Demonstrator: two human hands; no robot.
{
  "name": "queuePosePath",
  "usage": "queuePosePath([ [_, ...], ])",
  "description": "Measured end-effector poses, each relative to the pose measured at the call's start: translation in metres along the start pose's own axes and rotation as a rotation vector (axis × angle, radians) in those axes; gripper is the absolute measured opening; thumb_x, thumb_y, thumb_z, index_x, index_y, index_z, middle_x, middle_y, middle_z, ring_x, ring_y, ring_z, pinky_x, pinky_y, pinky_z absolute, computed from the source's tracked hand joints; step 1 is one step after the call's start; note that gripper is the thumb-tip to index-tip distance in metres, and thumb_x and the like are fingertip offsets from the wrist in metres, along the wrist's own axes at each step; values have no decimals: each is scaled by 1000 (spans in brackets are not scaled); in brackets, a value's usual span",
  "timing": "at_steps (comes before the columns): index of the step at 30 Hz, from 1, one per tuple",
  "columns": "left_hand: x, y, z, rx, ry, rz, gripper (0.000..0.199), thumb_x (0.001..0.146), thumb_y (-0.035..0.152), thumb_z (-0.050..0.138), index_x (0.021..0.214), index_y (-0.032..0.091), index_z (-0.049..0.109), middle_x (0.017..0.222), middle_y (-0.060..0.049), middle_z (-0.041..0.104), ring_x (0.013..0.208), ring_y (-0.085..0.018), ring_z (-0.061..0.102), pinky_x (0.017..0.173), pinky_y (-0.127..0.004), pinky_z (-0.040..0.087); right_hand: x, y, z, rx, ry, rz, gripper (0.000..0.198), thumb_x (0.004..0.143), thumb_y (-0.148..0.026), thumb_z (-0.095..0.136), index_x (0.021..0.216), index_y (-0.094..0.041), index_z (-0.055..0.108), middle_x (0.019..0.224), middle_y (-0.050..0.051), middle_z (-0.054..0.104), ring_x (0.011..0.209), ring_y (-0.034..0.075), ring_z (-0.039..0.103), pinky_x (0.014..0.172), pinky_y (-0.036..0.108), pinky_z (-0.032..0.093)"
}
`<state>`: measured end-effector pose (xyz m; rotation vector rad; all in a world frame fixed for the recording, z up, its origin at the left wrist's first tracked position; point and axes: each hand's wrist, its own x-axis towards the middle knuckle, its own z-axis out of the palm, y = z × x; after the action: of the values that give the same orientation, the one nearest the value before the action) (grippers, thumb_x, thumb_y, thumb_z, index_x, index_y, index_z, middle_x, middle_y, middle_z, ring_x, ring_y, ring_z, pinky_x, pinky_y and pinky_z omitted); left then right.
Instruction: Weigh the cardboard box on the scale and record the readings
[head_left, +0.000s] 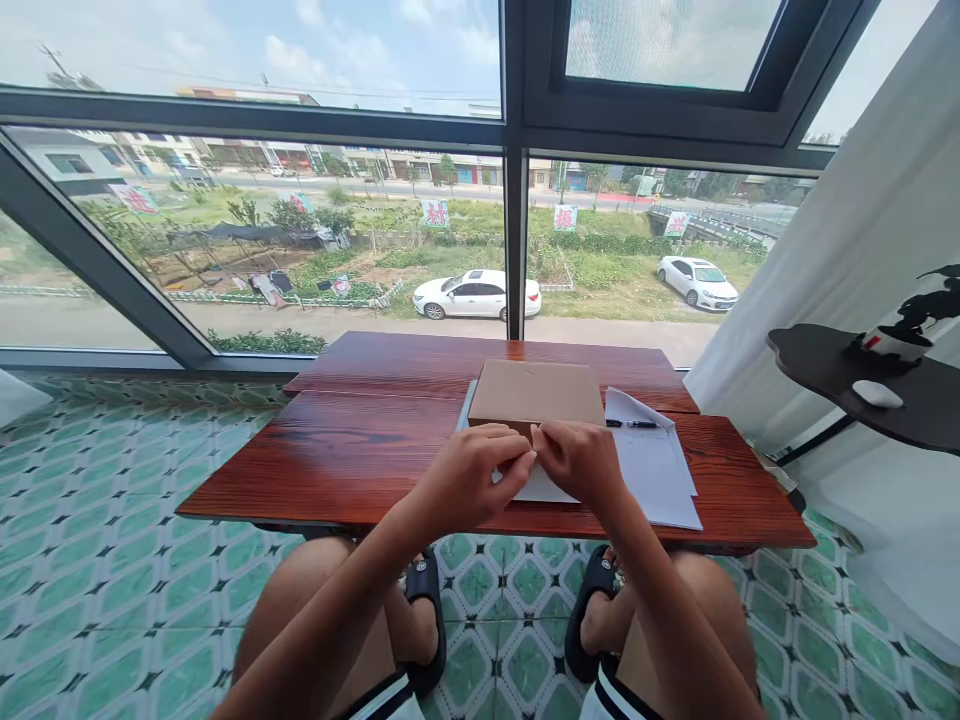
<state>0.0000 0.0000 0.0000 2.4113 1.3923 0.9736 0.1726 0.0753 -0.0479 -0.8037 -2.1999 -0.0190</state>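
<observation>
A closed brown cardboard box sits on the wooden table, on top of a flat pale item that shows past its edges. My left hand is in front of the box's near side, fingers curled and thumb against the fingertips. Close beside it, my right hand is also curled in a pinch, knuckles up, overlapping the box's front right corner. The fingertips of both hands almost meet. Whatever they pinch, if anything, is too small or hidden to make out. My hands cover much of the box's front face.
White paper sheets lie right of the box, one edge curled up, with a black pen on them. The reddish-brown table extends left. A dark side stand holds a plant pot. Windows rise behind the table.
</observation>
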Motion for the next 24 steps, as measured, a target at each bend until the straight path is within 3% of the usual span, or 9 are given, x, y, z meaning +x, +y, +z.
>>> queuePosePath([
  [4,-1,-32,-4,-83,165,-208,33,95,34,44,71,20,62,68,1,63,67,-12,56,66,-27,40,1,15,-10,5,217,187,36,99,-31,45,66,-18,46,53,-3,43,49,10,37,55,28,22],
  [7,-3,-51,-3,-122,364,-310,28,93,37,47,85,21,68,76,0,67,75,-14,61,74,-29,46,1,26,-12,77,365,370,32,100,-34,44,73,-18,51,59,-2,48,53,11,43,57,26,30],
  [10,-4,-69,5,-174,608,-345,31,95,38,44,106,21,68,97,-4,71,96,-18,65,92,-34,50,-1,38,-3,181,469,508,25,99,-38,45,90,-19,58,85,4,63,74,16,56,66,27,40],
  [12,-4,-82,15,-195,720,-350,36,95,39,43,118,21,64,117,-7,69,113,-20,62,102,-37,48,-4,46,7,246,501,550,26,97,-40,47,104,-19,59,106,8,63,95,20,57,79,32,45],
  [17,-2,-106,45,-306,733,-452,52,95,41,43,143,20,47,153,-12,47,141,-22,44,120,-41,36,-13,57,31,568,499,799,53,88,-47,51,130,-15,51,140,14,51,133,25,45,114,43,33],
  [20,-1,-111,58,-411,695,-564,60,95,45,44,149,20,39,160,-12,37,149,-24,34,125,-44,27,-17,55,39,735,489,917,63,85,-51,52,136,-15,47,149,14,45,140,25,40,120,43,26],
  [24,3,-107,66,-546,613,-706,63,95,48,43,151,20,35,161,-12,36,150,-27,33,126,-47,25,-20,48,45,790,488,942,68,85,-53,52,139,-13,47,150,13,46,140,25,40,119,41,29],
])
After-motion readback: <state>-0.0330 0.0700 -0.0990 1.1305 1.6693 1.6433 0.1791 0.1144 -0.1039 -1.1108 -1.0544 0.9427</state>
